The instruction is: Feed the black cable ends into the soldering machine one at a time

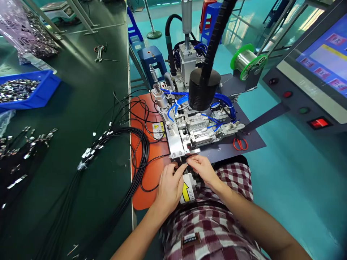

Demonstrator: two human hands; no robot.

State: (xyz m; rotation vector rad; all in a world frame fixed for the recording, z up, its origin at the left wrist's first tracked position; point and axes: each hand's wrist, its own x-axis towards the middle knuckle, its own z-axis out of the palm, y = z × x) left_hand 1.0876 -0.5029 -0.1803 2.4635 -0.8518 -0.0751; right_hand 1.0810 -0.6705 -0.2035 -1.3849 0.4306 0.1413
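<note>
At the front edge of a small metal bench machine (176,142), my two hands meet with fingertips almost touching. My left hand (170,180) is closed, thumb and fingers pinched together at the machine's front. Opposite it, my right hand (202,169) also pinches with thumb and forefinger. Whatever sits between the fingertips is too small and covered to name. Just below the hands is a white plate with a yellow arrow (186,191). A coil of thin black cables (142,159) lies left of my left hand, and one loose strand runs toward the machine's front.
An orange mat (148,195) lies under the coil. The dark table at left carries cables with metal connectors (90,153), a blue bin (46,90) and wrenches (99,53). Red-handled scissors (240,143), a green wire spool (248,61) and a control panel (303,94) stand right.
</note>
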